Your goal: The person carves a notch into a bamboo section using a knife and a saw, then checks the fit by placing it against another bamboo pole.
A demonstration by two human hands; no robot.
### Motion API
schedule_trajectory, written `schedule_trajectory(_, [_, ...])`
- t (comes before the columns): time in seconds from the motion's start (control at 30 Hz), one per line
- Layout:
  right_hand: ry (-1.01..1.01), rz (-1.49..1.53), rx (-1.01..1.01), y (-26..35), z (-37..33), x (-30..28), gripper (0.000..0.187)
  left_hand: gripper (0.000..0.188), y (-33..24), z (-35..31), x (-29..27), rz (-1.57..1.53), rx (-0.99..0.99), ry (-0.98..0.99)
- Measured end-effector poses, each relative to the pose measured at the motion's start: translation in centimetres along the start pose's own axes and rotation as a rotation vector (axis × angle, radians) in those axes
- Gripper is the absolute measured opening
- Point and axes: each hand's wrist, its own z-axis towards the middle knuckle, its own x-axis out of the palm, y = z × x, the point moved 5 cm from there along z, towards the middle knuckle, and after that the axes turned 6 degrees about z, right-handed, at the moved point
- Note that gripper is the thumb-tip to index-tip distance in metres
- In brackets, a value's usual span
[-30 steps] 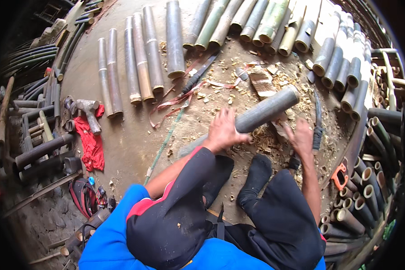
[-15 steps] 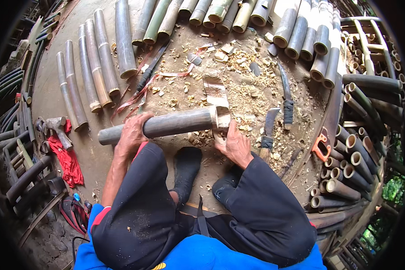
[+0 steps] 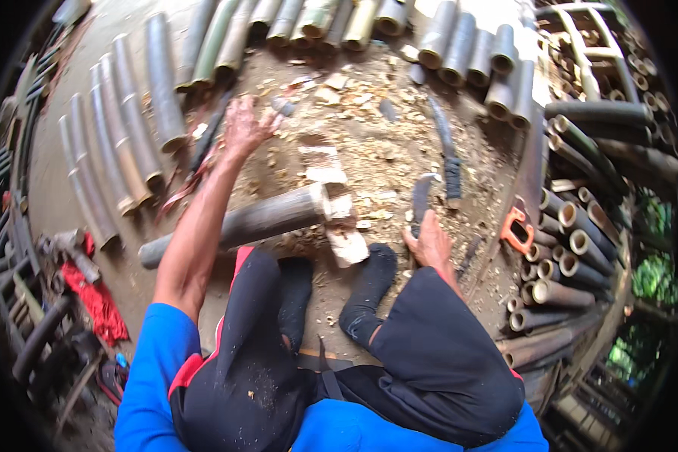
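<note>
A dark bamboo tube (image 3: 267, 220) lies slanting on the ground in front of my feet, its pale cut end resting against a notched wooden block (image 3: 348, 245). My left hand (image 3: 250, 124) stretches out beyond the tube, fingers spread and nothing held. Close to its fingertips is a small grey chip (image 3: 282, 105). To the right of the block, my right hand (image 3: 432, 239) closes round the handle of a short curved knife (image 3: 420, 194), whose blade points away from me. Part of the tube is hidden by my left forearm.
A longer knife with a wrapped handle (image 3: 452, 177) lies beyond my right hand. Wood shavings (image 3: 369, 120) cover the ground. Bamboo tubes (image 3: 166, 90) lie along the left and far sides. An orange-handled saw (image 3: 517, 230) and stacked bamboo (image 3: 580, 245) are at right, a red cloth (image 3: 94, 301) at left.
Both hands have let go of the bamboo tube. My left hand has reached forward; my right hand has moved right and taken hold of the curved knife. The view has shifted.
</note>
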Motion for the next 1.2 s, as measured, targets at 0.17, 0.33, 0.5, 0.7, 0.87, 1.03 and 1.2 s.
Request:
schedule_trajectory(0.17, [-0.219,0.319,-0.031,0.2,-0.1,-3.5,0.044,0.054,0.2,4.0,2.1,0.298,-0.085,0.005])
schedule_trajectory(0.33, [-0.255,0.072,0.333,-9.7,4.5,-7.7,0.042,0.065,-0.8,2.9,-2.4,-0.147,0.078,-0.085])
schedule_trajectory(0.5, [-0.646,-0.320,-0.029,-7.1,5.5,-8.5,0.062,0.089,-0.3,-11.6,-6.1,-0.273,0.357,0.652])
schedule_trajectory(0.7, [-0.298,-0.046,-0.113,-1.6,11.8,-5.9,0.057,0.086,1.3,-19.2,-6.8,0.243,0.177,0.539])
schedule_trajectory(0.87, [-0.342,0.028,-0.155,-5.2,12.1,-5.9,0.039,0.081,-3.0,-17.8,-5.9,0.246,0.257,0.440])
schedule_trajectory(1.03, [-0.172,0.554,-0.092,1.4,5.0,-2.1,0.038,0.116,-6.7,-17.8,-5.6,0.069,0.358,0.313])
schedule_trajectory(1.2, [-0.431,-0.042,-0.181,6.1,1.6,-0.4,0.065,0.111,-7.7,-17.7,-3.3,0.231,0.257,0.307])
